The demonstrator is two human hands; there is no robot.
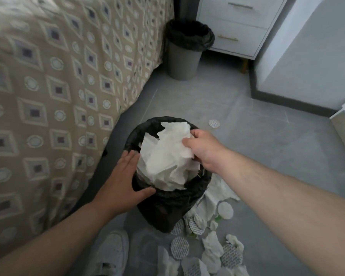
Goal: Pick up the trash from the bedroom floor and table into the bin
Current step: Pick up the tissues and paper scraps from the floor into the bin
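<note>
The right hand (pixel 205 150) pinches a crumpled paper towel (pixel 167 156) by its right edge, thumb and fingers curled into the wad. The towel sits in the mouth of the near bin (pixel 167 204), which has a black liner. The towel's long axis runs near to far, and its far end pokes up past the far rim. The left hand (pixel 124 176) lies flat against the bin's left rim, fingers straight and thumb spread along the near rim, holding nothing. More tissues and round foil seals (pixel 213 242) litter the grey floor (pixel 267 156) near right of the bin, and one seal (pixel 214 123) lies apart, farther off. A second lined bin (pixel 184 56) stands far back between the patterned bedspread (pixel 58 86) and a white drawer unit (pixel 241 26).
</note>
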